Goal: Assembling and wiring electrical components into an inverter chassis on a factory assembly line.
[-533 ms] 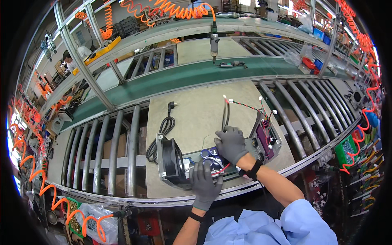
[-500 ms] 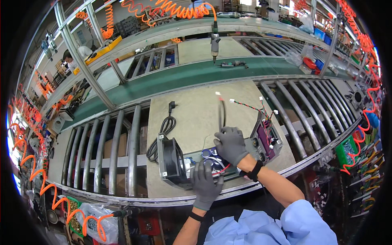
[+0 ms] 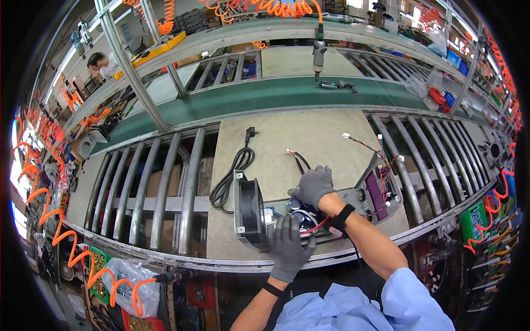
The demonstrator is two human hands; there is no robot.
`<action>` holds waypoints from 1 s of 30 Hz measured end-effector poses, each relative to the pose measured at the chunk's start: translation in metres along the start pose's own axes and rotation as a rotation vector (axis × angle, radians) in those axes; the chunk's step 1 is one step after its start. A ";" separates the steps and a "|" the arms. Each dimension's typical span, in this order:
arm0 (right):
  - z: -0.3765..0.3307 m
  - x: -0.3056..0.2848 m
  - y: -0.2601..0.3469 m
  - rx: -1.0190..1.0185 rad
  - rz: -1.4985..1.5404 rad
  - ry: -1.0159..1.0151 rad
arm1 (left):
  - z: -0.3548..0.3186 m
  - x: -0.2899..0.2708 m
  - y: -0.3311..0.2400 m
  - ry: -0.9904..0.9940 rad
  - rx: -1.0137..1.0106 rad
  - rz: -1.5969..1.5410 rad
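Note:
An open grey electronics unit (image 3: 353, 196) lies on a beige work board (image 3: 326, 127), with a black fan (image 3: 249, 212) standing at its left end. My left hand (image 3: 287, 248), in a grey glove, rests flat with spread fingers on the unit's near edge beside the fan. My right hand (image 3: 313, 185), also gloved, is closed around a black wire bundle (image 3: 297, 159) with a white plug at its tip. Red and green wires (image 3: 381, 149) rise from the unit's right side near a purple part (image 3: 375, 190). A coiled black power cord (image 3: 232, 176) lies left of the fan.
Metal rollers flank the board on the left (image 3: 160, 182) and right (image 3: 436, 160). Behind runs a green belt (image 3: 265, 96) under a hanging power screwdriver (image 3: 319, 52). Orange coiled hoses (image 3: 49, 220), a plastic bag (image 3: 127, 276) and parts bins (image 3: 475, 220) sit at the edges. Another person (image 3: 102, 63) works far left.
The black wire bundle in my right hand has come down and leans further left. My right hand has shifted slightly away from me. My left hand has stayed on the unit.

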State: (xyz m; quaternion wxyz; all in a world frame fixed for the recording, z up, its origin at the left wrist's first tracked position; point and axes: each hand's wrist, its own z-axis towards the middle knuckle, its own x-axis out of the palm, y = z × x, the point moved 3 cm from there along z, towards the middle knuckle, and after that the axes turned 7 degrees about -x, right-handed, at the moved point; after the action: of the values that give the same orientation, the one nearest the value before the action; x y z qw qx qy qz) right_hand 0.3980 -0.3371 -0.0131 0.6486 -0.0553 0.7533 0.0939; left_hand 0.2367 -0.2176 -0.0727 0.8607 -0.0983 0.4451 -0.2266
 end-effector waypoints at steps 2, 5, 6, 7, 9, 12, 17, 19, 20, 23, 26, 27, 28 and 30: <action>0.005 0.002 0.000 -0.028 0.093 0.056 | 0.000 0.001 0.001 -0.005 -0.033 -0.014; 0.012 0.006 0.000 -0.092 0.291 0.082 | 0.000 0.003 0.002 0.007 -0.059 0.000; 0.012 0.008 0.002 -0.109 0.326 0.067 | 0.000 0.004 0.002 -0.006 -0.057 0.004; 0.012 0.008 0.005 -0.120 0.349 0.045 | -0.001 0.004 0.003 0.000 -0.064 0.009; 0.005 0.003 0.015 -0.205 0.263 -0.165 | -0.001 0.004 0.004 0.003 -0.074 0.020; -0.005 -0.010 0.031 -0.320 0.163 -0.377 | 0.000 0.002 0.004 0.009 -0.085 0.029; 0.009 -0.016 0.052 -0.549 0.309 -0.044 | 0.007 -0.004 0.003 0.077 -0.096 0.022; 0.026 -0.008 0.055 -0.454 0.334 0.023 | 0.012 -0.008 0.001 0.094 -0.094 0.011; 0.033 -0.003 0.055 -0.423 0.380 0.035 | 0.014 -0.010 0.000 0.122 -0.099 0.004; 0.056 0.013 0.048 -0.384 0.279 0.105 | 0.023 -0.015 -0.002 0.136 -0.084 0.002; 0.067 0.026 0.032 -0.265 0.191 0.189 | 0.031 -0.016 -0.004 0.204 -0.104 0.010; 0.067 0.027 0.026 -0.212 0.163 0.167 | 0.032 -0.014 -0.004 0.257 -0.123 0.025; 0.066 0.027 0.022 -0.159 0.134 0.147 | 0.032 -0.013 -0.005 0.310 -0.142 0.040; 0.060 0.024 0.019 -0.137 0.145 0.114 | 0.033 -0.013 -0.008 0.305 -0.160 0.075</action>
State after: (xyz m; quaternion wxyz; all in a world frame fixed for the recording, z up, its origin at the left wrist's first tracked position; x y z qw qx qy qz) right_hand 0.4484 -0.3053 -0.0442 0.5908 -0.0502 0.7829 0.1885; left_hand 0.2547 -0.2195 -0.0416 0.7805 -0.1143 0.5904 -0.1707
